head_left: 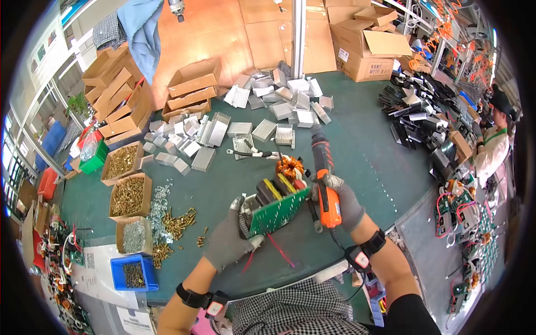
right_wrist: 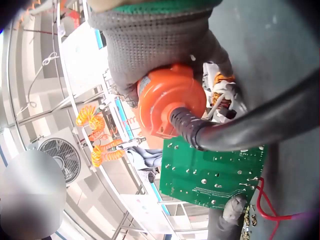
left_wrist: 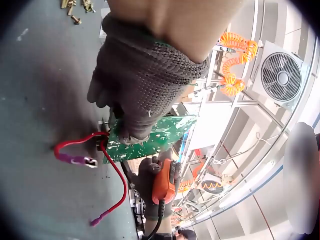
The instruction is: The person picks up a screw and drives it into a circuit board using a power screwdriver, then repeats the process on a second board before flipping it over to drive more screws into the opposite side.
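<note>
My gloved left hand (head_left: 226, 243) grips a green circuit board (head_left: 279, 213) by its left edge and tilts it, solder side towards me. An orange copper coil (head_left: 290, 167) and dark blocks with yellow bands stand on its far side. Two red wires (left_wrist: 120, 177) with purple ends hang from the board's lower edge in the left wrist view. My gloved right hand (head_left: 347, 204) is wrapped round an orange electric screwdriver (head_left: 329, 210), its bit end pointing away from me, just right of the board. The tool's black cord (right_wrist: 235, 132) crosses in front of the board in the right wrist view.
Silver heat sinks (head_left: 212, 131) lie piled across the back. Boxes of brass screws (head_left: 128, 195) and a blue bin (head_left: 134, 273) line the left, with loose screws (head_left: 178, 223) beside them. Black heat sinks (head_left: 416, 106) and more circuit boards (head_left: 463, 218) sit right. Another person (head_left: 494, 139) is far right.
</note>
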The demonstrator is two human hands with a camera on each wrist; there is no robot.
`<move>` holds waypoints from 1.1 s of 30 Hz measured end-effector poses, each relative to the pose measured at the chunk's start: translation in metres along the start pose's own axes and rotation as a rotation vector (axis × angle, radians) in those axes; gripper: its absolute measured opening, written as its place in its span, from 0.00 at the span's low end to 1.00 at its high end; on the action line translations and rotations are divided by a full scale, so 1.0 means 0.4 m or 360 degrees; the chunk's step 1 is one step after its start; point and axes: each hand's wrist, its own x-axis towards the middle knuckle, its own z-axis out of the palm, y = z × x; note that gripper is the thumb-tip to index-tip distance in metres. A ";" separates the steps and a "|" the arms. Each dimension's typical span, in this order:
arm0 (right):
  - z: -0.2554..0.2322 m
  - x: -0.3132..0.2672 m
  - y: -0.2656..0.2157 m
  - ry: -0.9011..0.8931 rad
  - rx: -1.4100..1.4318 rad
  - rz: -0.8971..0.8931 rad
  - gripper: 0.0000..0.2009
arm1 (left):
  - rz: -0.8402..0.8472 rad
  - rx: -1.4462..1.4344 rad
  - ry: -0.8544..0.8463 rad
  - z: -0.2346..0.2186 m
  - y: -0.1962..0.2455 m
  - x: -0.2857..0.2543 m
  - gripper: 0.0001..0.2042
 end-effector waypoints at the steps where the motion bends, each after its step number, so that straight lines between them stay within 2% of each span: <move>1: -0.001 0.010 0.017 -0.0033 0.0114 0.0030 0.24 | 0.0033 0.0025 -0.0005 -0.004 0.004 -0.011 0.52; 2: 0.010 0.019 0.025 -0.0009 0.0203 -0.0063 0.24 | 0.0064 0.0047 -0.0008 -0.003 0.002 -0.019 0.51; 5: 0.028 0.034 -0.026 -0.0101 0.0215 0.0047 0.21 | 0.0326 -0.0167 0.0126 0.040 -0.102 -0.008 0.51; 6: -0.013 0.062 -0.046 -0.0131 0.0125 0.0059 0.24 | 0.0297 -0.0422 0.0073 0.045 -0.119 -0.005 0.51; 9: -0.047 0.167 -0.132 -0.0317 -0.0428 -0.0110 0.24 | 0.0335 0.0058 0.0126 0.019 -0.094 0.003 0.48; 12: -0.006 0.228 -0.185 -0.0556 -0.1202 -0.0274 0.28 | 0.0447 0.0245 -0.0010 0.044 -0.167 0.063 0.45; 15: -0.009 0.274 -0.071 -0.0482 -0.1105 -0.0154 0.33 | 0.0513 0.0032 0.0036 0.039 -0.155 0.090 0.45; 16: -0.018 0.280 -0.031 -0.0357 -0.1108 -0.0077 0.32 | 0.0387 -0.0267 -0.0011 0.017 -0.122 0.082 0.45; 18: -0.008 0.274 -0.001 -0.0299 -0.1067 -0.0038 0.31 | 0.0196 -0.0122 -0.0034 0.002 -0.087 0.073 0.44; 19: 0.002 0.264 -0.003 -0.0262 -0.1063 -0.0003 0.31 | 0.0090 -0.0057 -0.0055 0.003 -0.081 0.063 0.44; 22: 0.039 0.195 -0.058 -0.0234 -0.1134 -0.0122 0.30 | 0.0065 0.0088 0.0051 0.038 -0.102 0.048 0.44; 25: 0.041 0.102 -0.109 -0.0136 -0.1053 -0.0368 0.32 | 0.0342 0.0392 0.0124 0.079 -0.136 0.037 0.44; 28: 0.091 -0.025 -0.156 -0.0227 -0.0697 -0.0469 0.37 | 0.0271 0.0448 0.0416 0.114 -0.113 0.011 0.44; 31: 0.134 -0.157 -0.157 -0.0133 -0.0630 -0.0379 0.41 | 0.0036 0.0336 0.0378 0.083 -0.072 0.004 0.42; 33: 0.126 -0.232 -0.151 -0.0048 -0.0748 -0.0206 0.42 | -0.0114 0.0248 0.0264 0.039 -0.036 0.009 0.41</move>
